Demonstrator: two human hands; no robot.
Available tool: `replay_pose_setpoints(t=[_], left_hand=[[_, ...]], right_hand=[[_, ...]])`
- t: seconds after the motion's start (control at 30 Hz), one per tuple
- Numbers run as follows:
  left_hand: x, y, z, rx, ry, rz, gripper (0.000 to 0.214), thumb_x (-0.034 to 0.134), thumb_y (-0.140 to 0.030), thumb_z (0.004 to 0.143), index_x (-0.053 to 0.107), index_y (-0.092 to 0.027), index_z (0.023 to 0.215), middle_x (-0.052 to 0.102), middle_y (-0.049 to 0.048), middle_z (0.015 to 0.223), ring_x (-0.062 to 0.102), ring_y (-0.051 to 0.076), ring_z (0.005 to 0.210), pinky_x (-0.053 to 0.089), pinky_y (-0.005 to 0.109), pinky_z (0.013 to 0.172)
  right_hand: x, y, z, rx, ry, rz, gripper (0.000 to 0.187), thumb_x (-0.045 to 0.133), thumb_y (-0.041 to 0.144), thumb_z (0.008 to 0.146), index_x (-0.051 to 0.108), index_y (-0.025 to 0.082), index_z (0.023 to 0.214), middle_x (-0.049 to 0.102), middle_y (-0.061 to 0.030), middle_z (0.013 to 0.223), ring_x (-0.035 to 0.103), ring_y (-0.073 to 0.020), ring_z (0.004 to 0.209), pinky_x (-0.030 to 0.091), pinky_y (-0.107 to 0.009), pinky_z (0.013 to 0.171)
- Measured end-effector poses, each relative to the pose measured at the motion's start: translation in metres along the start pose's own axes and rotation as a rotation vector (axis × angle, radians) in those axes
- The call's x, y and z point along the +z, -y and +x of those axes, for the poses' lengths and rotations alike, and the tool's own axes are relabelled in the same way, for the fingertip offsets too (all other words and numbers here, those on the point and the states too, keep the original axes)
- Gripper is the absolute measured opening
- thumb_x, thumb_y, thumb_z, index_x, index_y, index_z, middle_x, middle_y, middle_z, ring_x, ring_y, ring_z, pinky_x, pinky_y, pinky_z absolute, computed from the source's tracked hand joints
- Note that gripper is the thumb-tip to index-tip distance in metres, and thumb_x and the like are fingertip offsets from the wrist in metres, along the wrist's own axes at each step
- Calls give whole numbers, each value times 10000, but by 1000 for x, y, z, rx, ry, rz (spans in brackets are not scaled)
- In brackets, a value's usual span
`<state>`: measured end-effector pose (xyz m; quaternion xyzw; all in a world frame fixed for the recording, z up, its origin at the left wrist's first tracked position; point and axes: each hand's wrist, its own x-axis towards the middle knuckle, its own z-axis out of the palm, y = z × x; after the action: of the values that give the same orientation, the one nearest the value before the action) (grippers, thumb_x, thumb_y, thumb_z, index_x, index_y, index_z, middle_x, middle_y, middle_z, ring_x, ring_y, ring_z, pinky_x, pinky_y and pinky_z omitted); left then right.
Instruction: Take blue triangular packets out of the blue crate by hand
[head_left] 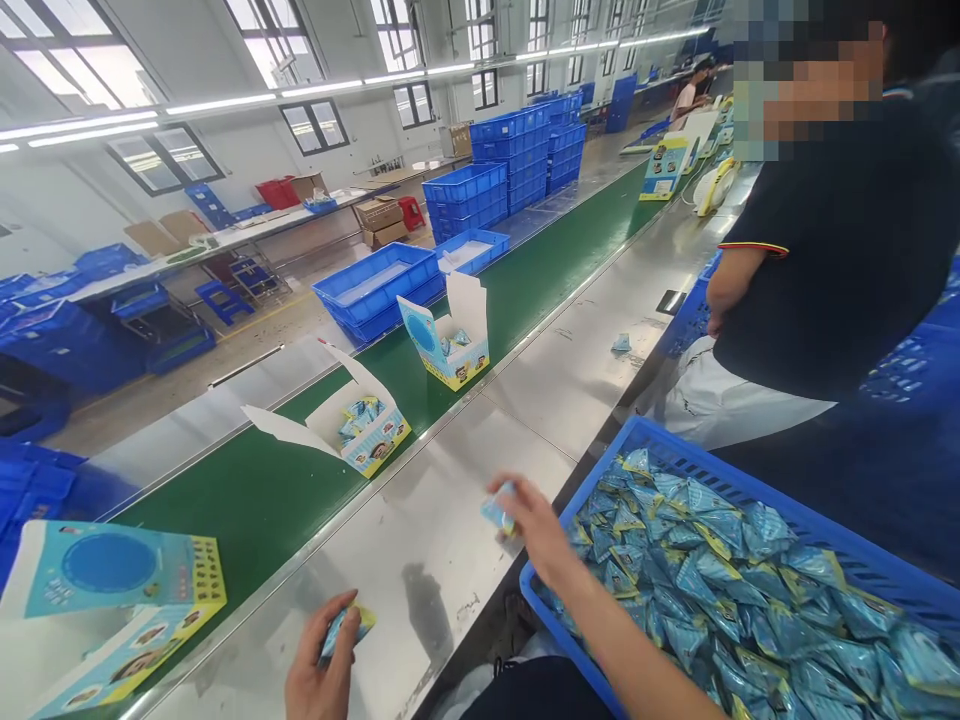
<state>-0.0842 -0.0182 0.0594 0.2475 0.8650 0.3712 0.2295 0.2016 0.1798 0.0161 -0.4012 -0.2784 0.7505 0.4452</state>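
Note:
My left hand (324, 655) is closed around a small blue and yellow packet (346, 630), low over the metal ledge beside the belt. Between the fingers of my right hand (534, 525) is another blue packet (501, 508), held above the ledge near the crate's corner. That blue crate (551, 610) on my right is heaped with pyramid-shaped blue packets (697, 560). On the green belt, an open printed box (382, 440) contains several packets, as does a second open box (459, 372) farther along. At the lower left stands another open box (135, 590), its inside mostly hidden.
The green conveyor belt (285, 500) runs diagonally alongside the metal ledge (517, 440). One loose packet (621, 343) lies on the ledge. A co-worker in a dark shirt (840, 260) stands at the right. Blue crates (382, 285) sit beyond the belt.

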Motion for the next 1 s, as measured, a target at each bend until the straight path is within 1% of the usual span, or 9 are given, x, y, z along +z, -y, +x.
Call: replay_pose_setpoints(t=[0.07, 0.2, 0.27, 0.33, 0.4, 0.53, 0.63, 0.83, 1.0], left_hand=[[1, 4, 3, -4, 25, 9, 761, 741, -907, 888, 863, -275, 1293, 789, 137, 1546, 791, 425, 1291, 686, 429, 883], [4, 12, 12, 39, 103, 81, 750, 728, -915, 882, 886, -286, 1258, 808, 149, 1542, 772, 447, 1392, 694, 487, 1001], [3, 15, 16, 102, 174, 99, 688, 773, -885, 851, 911, -295, 1176, 842, 128, 1494, 782, 429, 1369, 677, 485, 1063], [-3, 17, 22, 43, 96, 90, 711, 764, -889, 845, 916, -294, 1202, 900, 119, 1300, 829, 396, 1138, 685, 486, 974], [-13, 18, 29, -13, -79, 93, 752, 710, -901, 863, 901, -278, 1239, 906, 118, 1131, 821, 377, 964, 676, 466, 815], [-30, 15, 37, 174, 96, 152, 559, 806, -805, 786, 887, -294, 999, 903, 131, 1366, 815, 443, 1298, 695, 457, 918], [-33, 6, 38, 92, -188, 130, 519, 693, -768, 878, 851, -297, 1026, 906, 121, 1275, 808, 437, 1284, 658, 514, 1035], [-6, -7, 39, -52, -36, 33, 653, 764, -875, 800, 884, -287, 1058, 913, 85, 1150, 783, 347, 1005, 599, 399, 802], [45, -3, 30, -35, 147, -109, 872, 804, -958, 767, 882, -230, 1240, 922, 139, 1202, 776, 328, 910, 599, 393, 703]], right_hand=[[8, -6, -1, 122, 196, -33, 604, 1101, 554, 700, 873, 227, 1154, 873, -82, 1091, 703, -189, 774, 569, -276, 543], [19, -15, -1, 46, 116, 165, 529, 1002, 603, 833, 867, 242, 1195, 875, -79, 1140, 718, -175, 822, 571, -255, 582], [22, -21, -2, 101, 237, 50, 529, 1021, 581, 814, 880, 232, 1187, 876, -67, 1083, 694, -161, 750, 534, -246, 535], [23, -29, -3, 163, 339, -29, 506, 1026, 571, 804, 892, 203, 1125, 868, -71, 1011, 671, -152, 698, 491, -240, 502], [21, -36, -5, 111, 234, 75, 484, 975, 594, 860, 890, 208, 1139, 869, -84, 1070, 677, -150, 752, 494, -233, 532], [15, -44, -7, 135, 263, 48, 510, 996, 582, 842, 892, 194, 1155, 859, -97, 1072, 626, -137, 714, 485, -245, 516], [18, -47, -7, 124, 187, 82, 539, 991, 604, 830, 877, 215, 1184, 843, -78, 1059, 642, -144, 748, 500, -246, 551], [34, -70, -10, 233, 330, -33, 536, 927, 558, 835, 834, 213, 1235, 806, -40, 1026, 602, -133, 678, 477, -280, 566], [46, -84, -17, 125, 526, -502, 898, 878, 252, 737, 704, 351, 1612, 762, -55, 1575, 729, -247, 1232, 600, -442, 1103]])
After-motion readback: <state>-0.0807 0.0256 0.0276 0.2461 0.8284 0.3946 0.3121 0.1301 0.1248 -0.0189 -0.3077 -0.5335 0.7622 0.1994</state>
